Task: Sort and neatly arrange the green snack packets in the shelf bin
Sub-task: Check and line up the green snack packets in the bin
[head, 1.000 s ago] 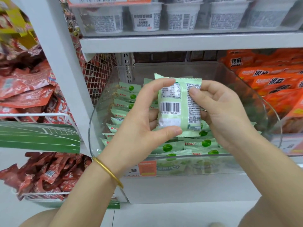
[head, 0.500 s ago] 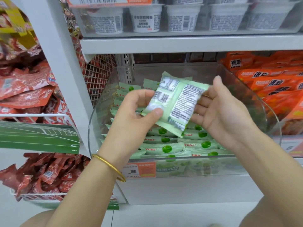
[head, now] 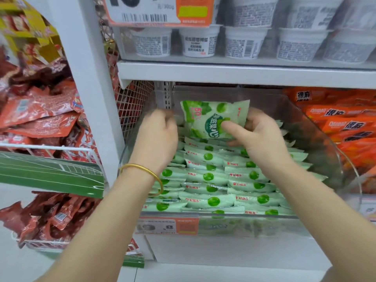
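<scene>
Nearest the viewer, an orange-and-white paper price label [head: 166,225] is fixed to the front wall of the clear curved plastic shelf bin [head: 254,225]. Inside the bin, the pale green foil snack packets [head: 209,177] lie flat in overlapping rows, each showing a green dot, running from the front wall toward the rear. Both forearms reach in over the front wall and cover parts of the outer rows. The left hand [head: 156,137], with a thin gold metal bangle [head: 142,169] at the wrist, hangs over the left rows with fingers bent downward; it is motion-blurred, and contact with any packet cannot be determined. The right hand [head: 262,137] pinches one raised green snack packet [head: 211,117], thumb on the printed face and fingers behind. This packet is held upright above the rear rows and hides the middle of the bin's back wall. To the left, beyond the white shelf upright [head: 91,98], red foil packets [head: 36,119] fill wire baskets. To the right, orange packets [head: 345,123] lie just beside the bin. Above, a white shelf board [head: 244,71] carries white printed plastic cups [head: 200,42].
</scene>
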